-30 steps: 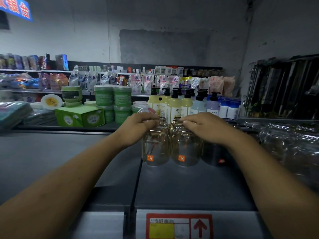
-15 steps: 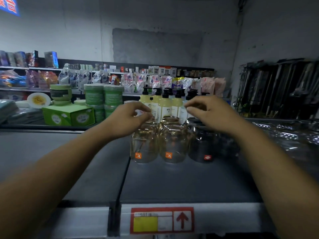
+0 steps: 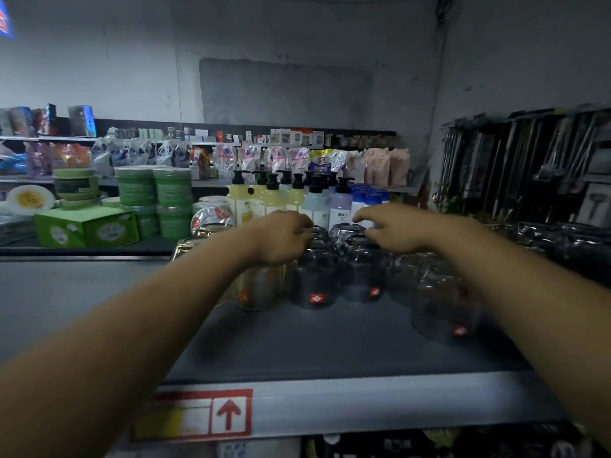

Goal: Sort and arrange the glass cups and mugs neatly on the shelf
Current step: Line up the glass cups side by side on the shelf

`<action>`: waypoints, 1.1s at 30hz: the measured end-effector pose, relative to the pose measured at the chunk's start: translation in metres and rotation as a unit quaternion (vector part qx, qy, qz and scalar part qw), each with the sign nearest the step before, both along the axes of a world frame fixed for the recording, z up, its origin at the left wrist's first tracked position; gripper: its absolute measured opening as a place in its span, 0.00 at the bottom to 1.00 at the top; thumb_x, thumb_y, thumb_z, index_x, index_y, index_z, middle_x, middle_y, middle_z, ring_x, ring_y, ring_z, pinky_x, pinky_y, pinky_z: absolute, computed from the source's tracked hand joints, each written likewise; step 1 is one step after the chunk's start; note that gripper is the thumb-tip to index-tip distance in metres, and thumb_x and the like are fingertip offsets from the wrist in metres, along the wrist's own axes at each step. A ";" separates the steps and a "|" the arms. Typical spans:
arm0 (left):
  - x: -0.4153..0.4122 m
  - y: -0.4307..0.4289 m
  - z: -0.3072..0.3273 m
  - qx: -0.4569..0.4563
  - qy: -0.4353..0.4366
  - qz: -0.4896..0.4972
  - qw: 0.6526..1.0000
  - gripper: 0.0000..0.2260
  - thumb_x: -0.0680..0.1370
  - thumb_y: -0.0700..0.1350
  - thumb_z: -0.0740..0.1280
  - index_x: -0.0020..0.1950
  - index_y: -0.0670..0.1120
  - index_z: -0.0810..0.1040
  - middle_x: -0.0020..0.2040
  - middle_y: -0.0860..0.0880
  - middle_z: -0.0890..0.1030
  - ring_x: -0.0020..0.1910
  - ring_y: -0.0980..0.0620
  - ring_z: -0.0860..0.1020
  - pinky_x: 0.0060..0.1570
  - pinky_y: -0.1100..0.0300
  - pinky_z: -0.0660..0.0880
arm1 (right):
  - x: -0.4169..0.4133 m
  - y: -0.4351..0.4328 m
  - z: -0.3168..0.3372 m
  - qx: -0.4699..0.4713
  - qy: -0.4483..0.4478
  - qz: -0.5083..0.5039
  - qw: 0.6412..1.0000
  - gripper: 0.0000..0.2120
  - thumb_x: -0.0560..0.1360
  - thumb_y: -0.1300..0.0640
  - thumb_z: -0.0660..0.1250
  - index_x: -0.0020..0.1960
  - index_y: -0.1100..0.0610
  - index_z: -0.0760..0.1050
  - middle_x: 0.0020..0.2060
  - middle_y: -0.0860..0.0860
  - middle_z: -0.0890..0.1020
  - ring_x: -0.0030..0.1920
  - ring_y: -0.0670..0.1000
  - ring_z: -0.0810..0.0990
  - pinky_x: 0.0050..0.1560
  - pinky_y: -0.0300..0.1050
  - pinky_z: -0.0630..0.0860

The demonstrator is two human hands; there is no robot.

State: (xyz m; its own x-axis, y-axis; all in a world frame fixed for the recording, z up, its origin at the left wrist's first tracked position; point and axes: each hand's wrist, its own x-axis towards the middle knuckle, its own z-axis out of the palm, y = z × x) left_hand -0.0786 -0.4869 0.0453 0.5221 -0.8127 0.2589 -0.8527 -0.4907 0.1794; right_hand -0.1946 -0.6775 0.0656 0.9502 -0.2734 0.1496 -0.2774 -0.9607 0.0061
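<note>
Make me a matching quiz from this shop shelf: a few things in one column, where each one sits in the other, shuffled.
Things:
1. green cardboard box
2. red-framed arrow label
3. pale yellow pump bottle
4. golden tinted glass cup

Places:
A. directly below the left hand
B. on the front edge of the grey shelf
C. far left, beside the stacked green tubs
D. at the back, behind the dark glass cups

Pairs: 1-C, 2-B, 3-D, 4-A.
</note>
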 end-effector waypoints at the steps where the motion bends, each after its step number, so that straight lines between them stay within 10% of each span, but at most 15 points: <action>1: -0.001 -0.003 -0.001 0.006 0.009 0.009 1.000 0.18 0.85 0.47 0.57 0.73 0.43 0.73 0.71 0.41 0.76 0.69 0.43 0.73 0.68 0.51 0.70 | 0.003 -0.003 -0.001 -0.005 0.006 -0.001 1.000 0.21 0.85 0.55 0.57 0.78 0.53 0.65 0.75 0.55 0.71 0.70 0.57 0.72 0.65 0.47 0.69; 33: 0.000 -0.018 -0.010 0.018 0.001 0.043 0.999 0.19 0.86 0.46 0.52 0.72 0.43 0.74 0.70 0.40 0.76 0.69 0.42 0.74 0.66 0.50 0.69 | 0.017 -0.005 -0.013 -0.008 0.009 0.013 1.000 0.19 0.84 0.57 0.54 0.71 0.56 0.73 0.67 0.58 0.76 0.61 0.58 0.75 0.61 0.48 0.73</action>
